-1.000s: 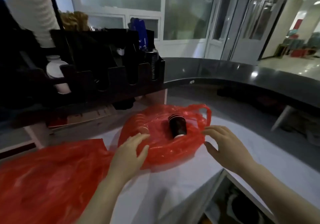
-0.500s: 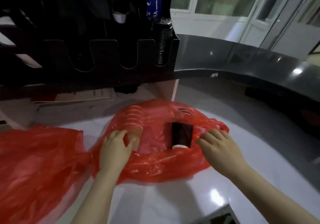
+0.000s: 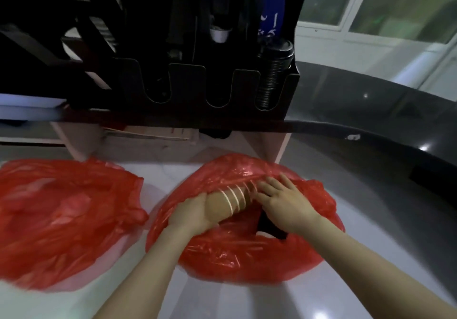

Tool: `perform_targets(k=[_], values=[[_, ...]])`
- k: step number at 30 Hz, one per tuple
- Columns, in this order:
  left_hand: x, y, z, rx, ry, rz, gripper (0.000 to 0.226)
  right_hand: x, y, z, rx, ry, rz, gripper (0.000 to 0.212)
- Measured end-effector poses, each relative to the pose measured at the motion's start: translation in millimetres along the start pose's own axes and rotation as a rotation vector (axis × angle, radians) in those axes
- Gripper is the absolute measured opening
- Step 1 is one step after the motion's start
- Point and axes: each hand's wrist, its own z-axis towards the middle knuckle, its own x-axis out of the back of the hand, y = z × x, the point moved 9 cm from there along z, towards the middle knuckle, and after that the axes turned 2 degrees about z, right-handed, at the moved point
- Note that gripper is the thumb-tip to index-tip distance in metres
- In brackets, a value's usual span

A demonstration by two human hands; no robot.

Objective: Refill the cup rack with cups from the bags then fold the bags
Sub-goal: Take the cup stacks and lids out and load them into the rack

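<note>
A stack of paper cups (image 3: 230, 198) is lying on its side just below the middle of the frame, in the mouth of a red bag (image 3: 247, 257). The cups are showing plain brown walls and thin white rims. They are nested so that the rims are forming a row of pale stripes, and the end toward the upper right is disappearing under the red film. The left hand (image 3: 195, 211) is wrapping its fingers round the closed bottom end of the stack and holding it. The right hand (image 3: 284, 201) is lying flat over the rim end of the stack and the bag's edge, its fingers fairly straight and spread, gripping nothing that can be made out. A dark cup (image 3: 268, 227) is lying in the same bag, partly hidden under the right wrist.

The bag is sitting crumpled and glossy on a white counter (image 3: 247, 299). A second red bag (image 3: 61, 219) is spreading across the left of the frame, apart from the first. Along the top of the frame a black cup rack (image 3: 193, 88) is standing with U-shaped slots in its front. Its rightmost slot is holding a column of black lids (image 3: 272, 76). A dark curved counter (image 3: 383, 126) is sweeping across the right of the frame.
</note>
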Motion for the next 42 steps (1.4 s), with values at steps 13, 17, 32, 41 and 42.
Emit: perform_targets(k=[13,17,32,41,42], values=[[63,7,-23,-0.180,0.226,-0.839,0.065,-24,70,18,-0.109,-0.043,0.489,0.055],[61,-3,-17,-0.097,0.218,-1.064,0.054,-33,67,3,0.066,-0.183,0.304,0.072],[61,-31,-41,-0.087,0.245,-1.032,0.058,-31,95,-11,-0.088,-0.166,0.200,0.089],[60,-31,-61,-0.062,0.297,-0.961,0.052,-22,83,-9,-0.274,0.026,1.198,0.062],[60,-31,-65,-0.063,0.308,-0.960,0.051,-17,81,-10,-0.280,0.059,1.245,0.061]])
